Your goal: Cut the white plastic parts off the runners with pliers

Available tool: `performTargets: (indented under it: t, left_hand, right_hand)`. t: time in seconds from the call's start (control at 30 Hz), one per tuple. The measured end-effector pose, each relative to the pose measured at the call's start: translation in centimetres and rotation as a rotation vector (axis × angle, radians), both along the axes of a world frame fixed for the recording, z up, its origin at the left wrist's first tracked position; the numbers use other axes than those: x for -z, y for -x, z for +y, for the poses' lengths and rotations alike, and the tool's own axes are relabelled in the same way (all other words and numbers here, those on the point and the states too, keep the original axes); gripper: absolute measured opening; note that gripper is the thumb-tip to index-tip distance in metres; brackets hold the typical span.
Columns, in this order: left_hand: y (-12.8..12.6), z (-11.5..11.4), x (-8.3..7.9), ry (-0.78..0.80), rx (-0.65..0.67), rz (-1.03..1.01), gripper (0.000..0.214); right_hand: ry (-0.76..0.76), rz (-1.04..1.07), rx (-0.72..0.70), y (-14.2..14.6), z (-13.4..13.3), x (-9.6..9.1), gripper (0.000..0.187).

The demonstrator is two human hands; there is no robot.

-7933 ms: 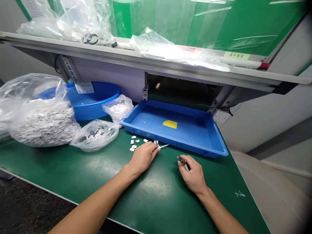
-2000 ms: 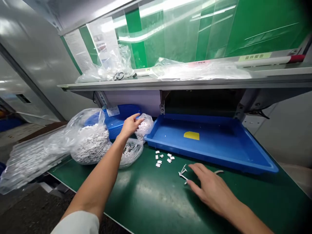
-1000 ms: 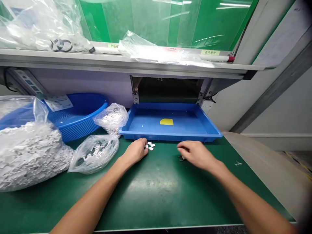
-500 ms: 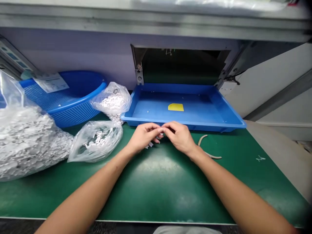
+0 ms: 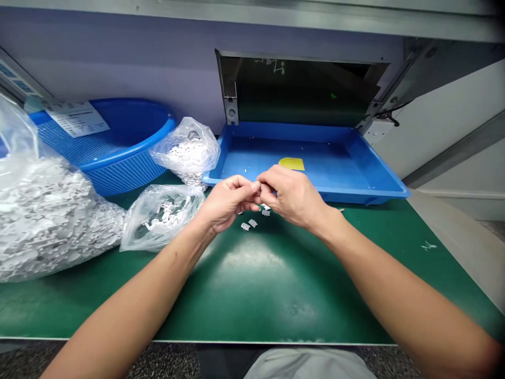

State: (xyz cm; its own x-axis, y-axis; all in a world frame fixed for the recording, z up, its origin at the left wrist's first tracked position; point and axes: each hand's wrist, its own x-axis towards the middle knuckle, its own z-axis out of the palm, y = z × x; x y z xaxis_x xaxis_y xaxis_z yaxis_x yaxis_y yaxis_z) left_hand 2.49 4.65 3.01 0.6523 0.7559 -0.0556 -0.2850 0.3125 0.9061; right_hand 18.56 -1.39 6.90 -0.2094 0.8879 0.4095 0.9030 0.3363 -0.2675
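Note:
My left hand (image 5: pixel 231 202) and my right hand (image 5: pixel 294 197) meet fingertip to fingertip just in front of the blue tray (image 5: pixel 355 196). Both are closed in a pinch, and whatever lies between the fingers is too small and too covered to make out. Beneath them, several small white plastic pieces (image 5: pixel 245 227) lie loose on the green table (image 5: pixel 260 289). Left of my left hand sits an open clear bag (image 5: pixel 136 231) with white plastic parts inside.
A large clear bag of white pieces (image 5: pixel 51 216) fills the left side. Behind stand a blue basket (image 5: pixel 122 176) and a smaller bag of white parts (image 5: pixel 189 155). A yellow card (image 5: pixel 292 163) lies in the tray. White scraps (image 5: pixel 428 246) rest at the right.
The view has tipped downward a little. My hands are raised slightly and my right hand has turned more palm-down. More white pieces show beneath them; my right arm now mostly covers the curved beige handles.

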Motion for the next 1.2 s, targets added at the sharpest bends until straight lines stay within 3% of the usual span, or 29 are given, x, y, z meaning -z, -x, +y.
performTargets:
  t: [0.07, 0.17, 0.5, 0.67, 0.9, 1.07, 1.2]
  left_hand:
    - [0.2, -0.3, 1.0, 0.074, 0.037, -0.036, 0.034]
    - [0.3, -0.7, 1.8, 0.057, 0.039, -0.102, 0.029]
    - [0.2, -1.8, 1.8, 0.019, 0.17, -0.158, 0.03]
    - [0.0, -2.8, 1.4, -0.115, 0.082, -0.17, 0.028]
    - [-0.3, -4.4, 1.4, -0.449, -0.121, 0.005, 0.022]
    - [-0.6, -4.8, 1.5, -0.429, -0.099, 0.013, 0.021]
    - [-0.9, -4.7, 1.4, -0.337, -0.023, -0.028, 0.023]
  right_hand:
    - [0.001, 0.018, 0.0, 0.3, 0.0, 0.9, 0.018]
    - [-0.007, 0.096, -0.028, 0.6, 0.0, 1.6, 0.021]
    - [0.114, 0.38, -0.003, 0.0, -2.2, 0.8, 0.02]
    - [0.173, 0.557, 0.064, 0.2, -2.6, 0.9, 0.019]
    - [0.291, 1.158, 0.116, 1.3, -3.0, 2.7, 0.022]
    - [0.309, 1.298, 0.137, 1.2, -3.4, 3.5, 0.018]
    - [0.291, 1.218, 0.138, 0.8, -3.8, 3.1, 0.018]
